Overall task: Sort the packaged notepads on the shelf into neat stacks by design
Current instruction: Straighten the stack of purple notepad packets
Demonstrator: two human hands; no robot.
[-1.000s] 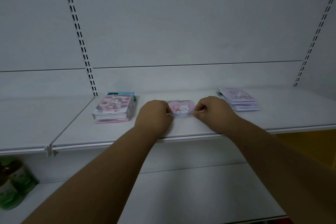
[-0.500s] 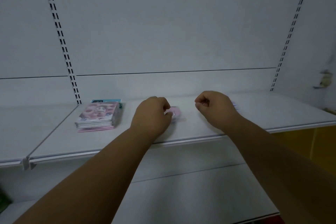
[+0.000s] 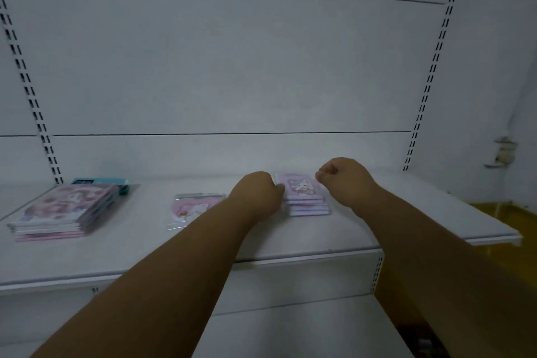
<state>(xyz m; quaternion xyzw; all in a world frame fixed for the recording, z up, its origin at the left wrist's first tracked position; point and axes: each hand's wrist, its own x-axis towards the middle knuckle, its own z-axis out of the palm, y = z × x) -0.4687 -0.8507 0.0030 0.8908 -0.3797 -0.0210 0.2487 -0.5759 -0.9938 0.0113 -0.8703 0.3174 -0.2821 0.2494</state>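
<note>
Head view, nearest to farthest. Two bare forearms rise from the bottom edge and reach over the front lip of the white shelf (image 3: pixel 319 244). A lower shelf board (image 3: pixel 290 328) lies beneath them.

On the shelf surface, at the left, a stack of pink notepads (image 3: pixel 62 211) in clear wrapping lies flat, its edges slightly fanned. A teal-covered packet (image 3: pixel 100 182) lies behind it, partly hidden by it. Near the middle, a single heart-shaped pink notepad (image 3: pixel 193 209) with a white cartoon animal lies flat in its clear sleeve, partly covered on its right by the left forearm.

The left hand (image 3: pixel 257 193) has its fingers curled and sits against the left edge of the lilac notepad stack (image 3: pixel 305 195); whether it grips the stack or merely touches it cannot be told, since the fingertips are hidden. The right hand (image 3: pixel 345 179) is closed in a loose fist just beside the stack's upper right corner; contact with the packets cannot be made out. The lilac stack is several packets high, stepped towards the front, with a cartoon animal on the top cover.

Behind stand the white back panel (image 3: pixel 232 67) and slotted uprights (image 3: pixel 430 78). At the far right edge, a small blurred fixture (image 3: pixel 504 151) projects from the wall.
</note>
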